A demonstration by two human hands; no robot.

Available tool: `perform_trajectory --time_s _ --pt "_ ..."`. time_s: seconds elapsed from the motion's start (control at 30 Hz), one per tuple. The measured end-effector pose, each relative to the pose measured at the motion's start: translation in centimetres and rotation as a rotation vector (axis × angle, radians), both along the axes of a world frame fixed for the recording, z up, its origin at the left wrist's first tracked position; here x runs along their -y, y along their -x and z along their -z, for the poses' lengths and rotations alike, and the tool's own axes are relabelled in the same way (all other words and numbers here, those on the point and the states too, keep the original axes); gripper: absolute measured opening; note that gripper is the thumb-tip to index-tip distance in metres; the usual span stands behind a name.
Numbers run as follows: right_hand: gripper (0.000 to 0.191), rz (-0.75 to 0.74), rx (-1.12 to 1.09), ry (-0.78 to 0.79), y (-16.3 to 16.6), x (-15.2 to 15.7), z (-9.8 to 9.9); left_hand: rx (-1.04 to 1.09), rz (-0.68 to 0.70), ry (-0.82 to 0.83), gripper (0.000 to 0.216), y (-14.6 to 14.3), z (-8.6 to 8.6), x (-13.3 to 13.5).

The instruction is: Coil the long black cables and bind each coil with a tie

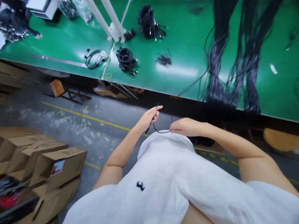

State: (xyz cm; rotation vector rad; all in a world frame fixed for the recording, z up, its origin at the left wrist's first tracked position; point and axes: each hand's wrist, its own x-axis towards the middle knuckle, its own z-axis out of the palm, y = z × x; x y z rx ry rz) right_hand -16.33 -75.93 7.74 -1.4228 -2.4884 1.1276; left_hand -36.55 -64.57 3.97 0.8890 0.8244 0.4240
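A thin black cable [162, 132] runs between my two hands in front of my body. My left hand [151, 116] is closed on one part of it, with a dark end sticking out above the fingers and another below. Nearer the bench edge, my right hand [181, 126] pinches the same cable, its fingertips partly hidden. From there a strand rises toward the long bundles of black cables [215, 69] that hang over the front edge of the green bench [186, 41].
A coiled cable [126, 60], a looped cable [94, 59], a cable bundle [149, 23] and small black ties [164, 60] lie on the bench. White posts [115, 31] stand behind them. Open cardboard boxes [60, 168] are at my left, and a stool [58, 88] lies beyond.
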Motion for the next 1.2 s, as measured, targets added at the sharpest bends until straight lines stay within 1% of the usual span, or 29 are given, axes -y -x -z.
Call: perform_trajectory --time_s 0.03,0.1,0.13,0.2,0.27,0.4,0.53,0.63,0.7,0.73,0.83,0.9,1.0,1.1,1.2 --pt "0.027 0.029 -0.072 -0.03 0.3 -0.8 -0.6 -0.024 0.064 -0.066 0.039 0.1 0.4 0.7" --pt "0.025 0.156 -0.124 -0.107 0.0 -2.6 -1.3 -0.047 0.177 -0.13 0.049 0.5 0.7 2.1" --pt "0.023 0.22 -0.133 -0.134 -0.4 -3.4 -1.4 -0.043 0.227 -0.12 0.054 0.7 0.7 2.7" --pt "0.02 0.307 -0.17 -0.151 -1.1 -4.5 -1.2 -0.011 0.304 -0.036 0.058 1.1 0.4 3.6" --pt "0.02 0.333 -0.231 -0.145 -1.3 -5.1 -0.7 0.044 0.343 0.067 0.056 1.2 -0.1 4.1" --pt "0.02 0.291 -0.307 -0.147 -0.5 -5.5 0.4 0.122 0.289 0.223 0.05 0.7 -1.1 4.3" --pt "0.024 0.256 -0.412 -0.126 -0.1 -5.6 1.5 0.126 0.233 0.381 0.042 0.5 -2.1 3.8" --pt "0.026 0.241 -0.483 -0.176 0.2 -5.5 1.9 0.11 0.195 0.455 0.041 0.3 -2.5 3.2" --pt "0.024 0.275 -0.499 -0.24 0.5 -5.4 1.8 0.107 0.211 0.486 0.042 0.1 -2.6 2.9" --pt "0.025 0.27 -0.508 -0.263 0.5 -5.4 1.7 0.108 0.235 0.496 0.043 0.1 -2.6 2.8" --pt "0.028 0.134 -0.509 -0.254 0.4 -5.5 1.3 0.083 0.305 0.491 0.045 0.5 -2.6 2.6" --pt "0.03 0.092 -0.457 -0.226 0.1 -5.5 1.2 0.063 0.282 0.438 0.04 1.0 -2.7 2.6" --pt "0.029 0.157 -0.375 -0.223 -0.1 -5.4 1.3 0.074 0.228 0.386 0.029 1.7 -2.9 2.7" --pt "0.028 0.173 -0.394 -0.227 0.3 -5.3 0.9 0.087 0.196 0.439 0.023 1.5 -3.1 2.8" --pt "0.03 0.162 -0.456 -0.209 0.3 -6.0 0.7 0.09 0.122 0.526 0.024 0.9 -3.3 3.1"
